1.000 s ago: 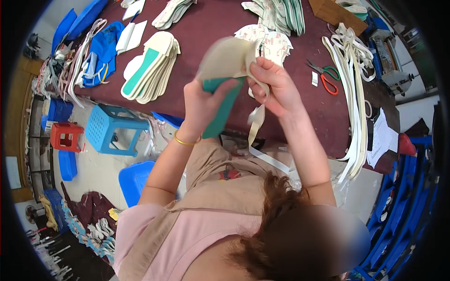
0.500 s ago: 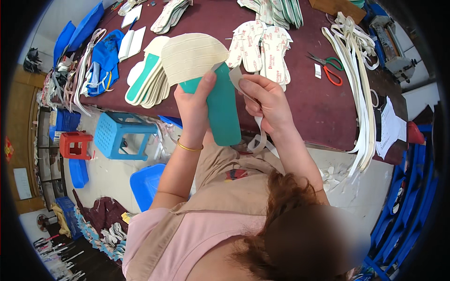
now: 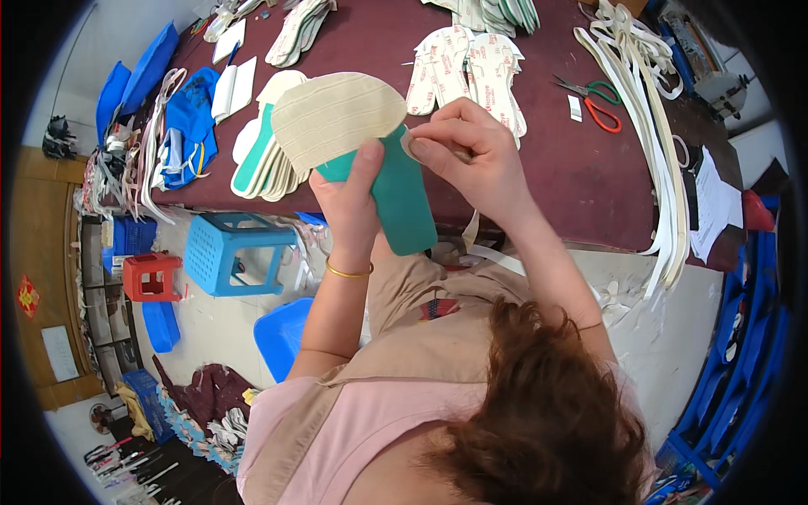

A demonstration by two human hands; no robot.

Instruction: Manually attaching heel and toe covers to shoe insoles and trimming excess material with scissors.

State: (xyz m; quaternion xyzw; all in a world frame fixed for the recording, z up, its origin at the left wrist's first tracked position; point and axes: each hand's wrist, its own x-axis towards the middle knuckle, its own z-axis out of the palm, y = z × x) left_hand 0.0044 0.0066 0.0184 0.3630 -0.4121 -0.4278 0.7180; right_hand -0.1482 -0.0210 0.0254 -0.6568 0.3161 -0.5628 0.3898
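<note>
My left hand (image 3: 353,206) grips a teal shoe insole (image 3: 400,202) upright in front of my chest, its cream ribbed top face (image 3: 337,118) turned up toward the table. My right hand (image 3: 471,156) pinches a thin cream strip (image 3: 412,145) at the insole's right edge, fingertips pressed together on it. A gold bangle sits on my left wrist. Both hands hover just over the near edge of the dark red table (image 3: 572,177).
A stack of teal and cream insoles (image 3: 261,156) lies left of my hands, printed white insoles (image 3: 467,67) beyond them. Red-and-green scissors (image 3: 593,101) and long cream strips (image 3: 665,143) lie at right. A blue plastic stool (image 3: 231,252) and a red stool (image 3: 151,273) stand on the floor.
The insole has tilted so its teal underside hangs lower and its cream face shows wider. My right hand has closed onto the strip at its edge.
</note>
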